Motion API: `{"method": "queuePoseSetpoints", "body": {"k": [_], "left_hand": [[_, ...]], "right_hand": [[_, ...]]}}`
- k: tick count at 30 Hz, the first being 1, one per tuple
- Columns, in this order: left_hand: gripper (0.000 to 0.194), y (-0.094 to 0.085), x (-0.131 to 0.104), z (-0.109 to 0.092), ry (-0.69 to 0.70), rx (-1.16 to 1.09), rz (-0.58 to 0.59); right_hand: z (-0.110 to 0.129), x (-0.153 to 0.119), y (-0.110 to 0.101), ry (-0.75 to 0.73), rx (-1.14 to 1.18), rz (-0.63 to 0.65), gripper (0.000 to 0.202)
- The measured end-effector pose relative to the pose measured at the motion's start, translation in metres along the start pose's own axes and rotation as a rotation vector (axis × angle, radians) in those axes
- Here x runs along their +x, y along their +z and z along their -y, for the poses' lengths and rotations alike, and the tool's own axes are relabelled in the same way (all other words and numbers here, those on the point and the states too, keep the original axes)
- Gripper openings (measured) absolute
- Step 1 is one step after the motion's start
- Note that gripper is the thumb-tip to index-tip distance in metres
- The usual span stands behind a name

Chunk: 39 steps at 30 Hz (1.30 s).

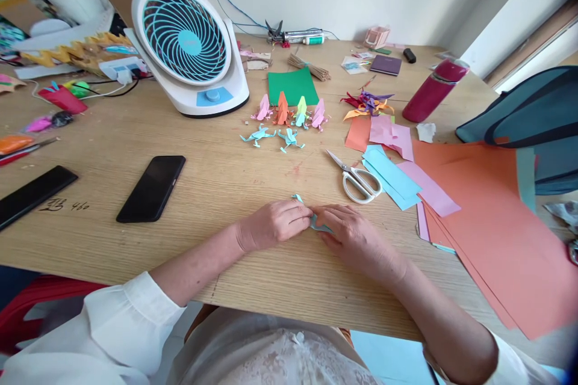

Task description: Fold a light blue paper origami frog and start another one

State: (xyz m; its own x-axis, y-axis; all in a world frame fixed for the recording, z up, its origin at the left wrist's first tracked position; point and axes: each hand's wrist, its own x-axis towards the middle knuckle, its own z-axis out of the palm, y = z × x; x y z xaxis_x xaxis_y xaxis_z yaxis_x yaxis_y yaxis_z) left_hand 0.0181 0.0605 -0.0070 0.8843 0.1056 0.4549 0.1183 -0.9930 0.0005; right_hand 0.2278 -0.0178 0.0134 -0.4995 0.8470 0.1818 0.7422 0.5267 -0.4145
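Near the front of the wooden table (194,192), a small folded piece of light blue paper (320,227) lies between my two hands, mostly covered by fingers. My left hand (282,221) is closed on its left part, and a blue tip shows above the fingers. From the other side my right hand (350,234) presses its closed fingers on the paper. The two hands touch or nearly touch. White-handled scissors (361,183) rest just beyond my right hand. Several small folded paper figures (282,109) in pink, orange, green and blue stand farther back.
A white fan (189,48) stands at the back left, a black phone (151,188) in front of it. Blue strips (391,175), large orange sheets (497,222), a red bottle (433,91) and a teal bag (542,126) are at the right. A green sheet (292,85) lies behind the figures.
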Motion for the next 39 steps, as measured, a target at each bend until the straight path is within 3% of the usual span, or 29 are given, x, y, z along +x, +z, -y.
{"method": "queuePoseSetpoints", "body": {"k": [8,19,39], "left_hand": [[0.017,0.001,0.004,0.000,-0.117,-0.042,0.035],[0.016,-0.004,0.005,-0.011,-0.035,0.089,0.012],[0.016,-0.002,0.005,-0.022,-0.194,0.001,0.053]], "right_hand": [[-0.001,-0.001,0.002,-0.018,-0.040,-0.068,0.014],[-0.002,-0.027,-0.003,-0.007,-0.247,-0.125,0.018],[0.005,-0.023,0.009,0.031,-0.156,-0.138,0.018]]}}
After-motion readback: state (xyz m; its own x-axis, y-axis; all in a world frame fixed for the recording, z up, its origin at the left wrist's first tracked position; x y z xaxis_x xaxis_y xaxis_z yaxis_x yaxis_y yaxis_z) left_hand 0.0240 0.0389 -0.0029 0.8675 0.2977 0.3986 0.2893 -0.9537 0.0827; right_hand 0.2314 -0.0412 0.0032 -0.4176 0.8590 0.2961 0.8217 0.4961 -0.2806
